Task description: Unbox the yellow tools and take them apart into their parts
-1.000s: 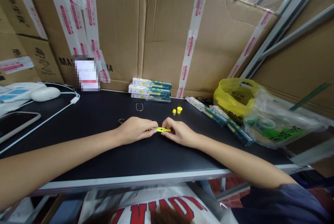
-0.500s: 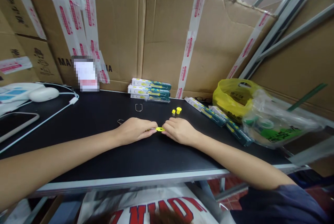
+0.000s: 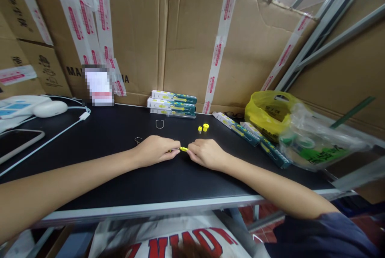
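Observation:
Between my two hands is a small yellow plastic part [image 3: 183, 149], with a thin metal rod showing at its left end. My left hand [image 3: 156, 148] is closed in a pinch on the rod end. My right hand [image 3: 208, 153] pinches the yellow part's other end, its fingers covering much of it. A bent wire [image 3: 137, 140] sticks out behind my left hand; whether it joins the held piece is hidden. Beyond my hands lie a U-shaped metal wire [image 3: 159, 123], a yellow flanged cap [image 3: 205, 127] and a smaller yellow piece with a spring [image 3: 199, 130].
Narrow printed boxes [image 3: 172, 103] are stacked against the cardboard wall [image 3: 192, 41]. More such boxes [image 3: 237, 128] lie at right, beside a yellow bag [image 3: 267, 109] and a clear plastic bag [image 3: 315, 150]. At left are a phone [image 3: 21, 144], a white cable [image 3: 48, 142] and a power strip [image 3: 18, 107].
My right hand has turned over the yellow part, its fingers covering more of it. The yellow part has tilted and shows less. My left hand stays nearly in place.

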A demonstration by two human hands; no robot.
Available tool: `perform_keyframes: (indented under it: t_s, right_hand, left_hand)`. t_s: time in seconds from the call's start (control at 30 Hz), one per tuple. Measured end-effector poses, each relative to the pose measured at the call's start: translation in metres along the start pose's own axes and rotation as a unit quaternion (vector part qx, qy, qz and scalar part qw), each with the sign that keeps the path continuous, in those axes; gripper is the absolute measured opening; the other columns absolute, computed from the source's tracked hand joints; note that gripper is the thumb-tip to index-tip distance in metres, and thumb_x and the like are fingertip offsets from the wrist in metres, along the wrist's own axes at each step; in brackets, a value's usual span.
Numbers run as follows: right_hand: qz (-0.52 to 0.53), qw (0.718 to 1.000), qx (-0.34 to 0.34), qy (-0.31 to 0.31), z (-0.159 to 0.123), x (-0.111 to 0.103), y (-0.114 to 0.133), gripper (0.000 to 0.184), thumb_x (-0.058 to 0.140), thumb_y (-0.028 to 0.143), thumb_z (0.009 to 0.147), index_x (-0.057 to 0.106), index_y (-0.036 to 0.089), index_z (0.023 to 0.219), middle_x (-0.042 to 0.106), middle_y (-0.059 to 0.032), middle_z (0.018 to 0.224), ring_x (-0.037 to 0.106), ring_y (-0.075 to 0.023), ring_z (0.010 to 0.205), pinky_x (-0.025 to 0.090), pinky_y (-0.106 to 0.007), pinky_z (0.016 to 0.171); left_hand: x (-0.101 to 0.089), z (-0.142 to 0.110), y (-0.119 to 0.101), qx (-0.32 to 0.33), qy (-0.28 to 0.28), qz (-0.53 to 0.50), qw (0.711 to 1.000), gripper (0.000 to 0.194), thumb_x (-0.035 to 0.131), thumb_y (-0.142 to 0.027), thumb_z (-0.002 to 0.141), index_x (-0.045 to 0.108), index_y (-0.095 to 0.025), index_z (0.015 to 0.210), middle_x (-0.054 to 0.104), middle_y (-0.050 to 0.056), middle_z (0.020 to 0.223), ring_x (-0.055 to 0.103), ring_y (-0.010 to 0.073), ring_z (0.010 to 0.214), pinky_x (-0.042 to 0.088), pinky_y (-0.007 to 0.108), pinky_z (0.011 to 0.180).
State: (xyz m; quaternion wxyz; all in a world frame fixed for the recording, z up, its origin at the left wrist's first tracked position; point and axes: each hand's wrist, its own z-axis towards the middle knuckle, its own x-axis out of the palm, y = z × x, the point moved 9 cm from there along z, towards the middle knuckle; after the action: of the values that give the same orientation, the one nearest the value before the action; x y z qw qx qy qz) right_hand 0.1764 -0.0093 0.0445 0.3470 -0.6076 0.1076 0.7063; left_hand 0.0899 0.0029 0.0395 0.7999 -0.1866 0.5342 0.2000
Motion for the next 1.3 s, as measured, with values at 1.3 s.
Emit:
perform_keyframes:
  t_s: [1.3]
  right_hand:
    - [-0.098, 0.948, 0.281, 0.111, -0.027, 0.001, -0.131, 0.026, 0.057, 0.044, 0.084, 0.058, 0.018, 0.080, 0.065, -0.0058, 0.073, 0.060, -0.0192, 0.067, 0.027, -0.025, 0.051]
  left_hand:
    - [-0.005, -0.003, 0.006, -0.024, 0.003, -0.066, 0.998, 0.026, 0.041, -0.022, 0.085, 0.048, -0.020, 0.111, 0.060, 0.000, 0.078, 0.059, 0.0162, 0.072, 0.041, 0.025, 0.067]
